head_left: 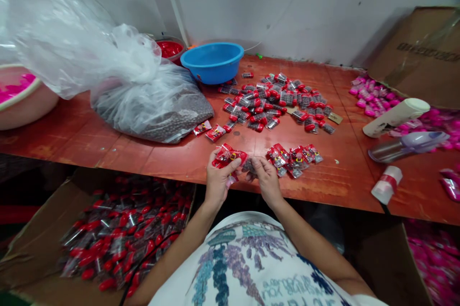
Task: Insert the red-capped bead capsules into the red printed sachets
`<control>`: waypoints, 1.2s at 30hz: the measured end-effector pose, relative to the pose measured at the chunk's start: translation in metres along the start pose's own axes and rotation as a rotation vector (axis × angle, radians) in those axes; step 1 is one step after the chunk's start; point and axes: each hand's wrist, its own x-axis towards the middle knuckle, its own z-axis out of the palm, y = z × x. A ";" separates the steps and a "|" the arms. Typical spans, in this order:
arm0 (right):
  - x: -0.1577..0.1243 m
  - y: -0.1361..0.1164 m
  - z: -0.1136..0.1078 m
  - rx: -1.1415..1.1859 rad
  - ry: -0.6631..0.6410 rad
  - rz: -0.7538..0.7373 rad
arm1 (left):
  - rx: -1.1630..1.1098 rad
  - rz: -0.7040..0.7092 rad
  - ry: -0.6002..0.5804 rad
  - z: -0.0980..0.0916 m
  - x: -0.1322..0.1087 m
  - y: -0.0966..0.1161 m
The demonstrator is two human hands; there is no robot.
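At far left below the counter [172, 164], an open cardboard box [39, 236] holds red-capped containers [122, 229]; anything slipping over the front edge could drop among them and be lost. Above it slumps a clear plastic bag [154, 117] of dark beads; whether its gathered neck is tied cannot be told, and if loose, a bump could spill beads. Two loose packets [215, 132] lie beside it, within easy reach of a stray sleeve.

At centre, right by the front edge, the left hand [216, 182] grips red printed packets [230, 154] in a bunch, and the right hand [268, 179] pinches a dark-filled piece [248, 166] at their right end. Too hard a pull might tear the thin film; a weak hold might let one fall. Just right, a packet heap [293, 158] could slide if the knuckles brush it. Farther right, a wrapped roll [387, 185] at the edge could be elbowed off.
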 end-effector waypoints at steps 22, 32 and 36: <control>-0.018 -0.013 0.009 -0.127 0.040 -0.110 | 0.066 -0.015 -0.200 -0.004 -0.004 0.015; -0.014 -0.005 0.010 -0.096 0.096 -0.119 | 0.014 -0.026 -0.108 0.006 -0.010 0.008; -0.015 -0.002 0.012 -0.111 0.098 -0.129 | 0.047 0.034 -0.034 0.007 -0.011 0.005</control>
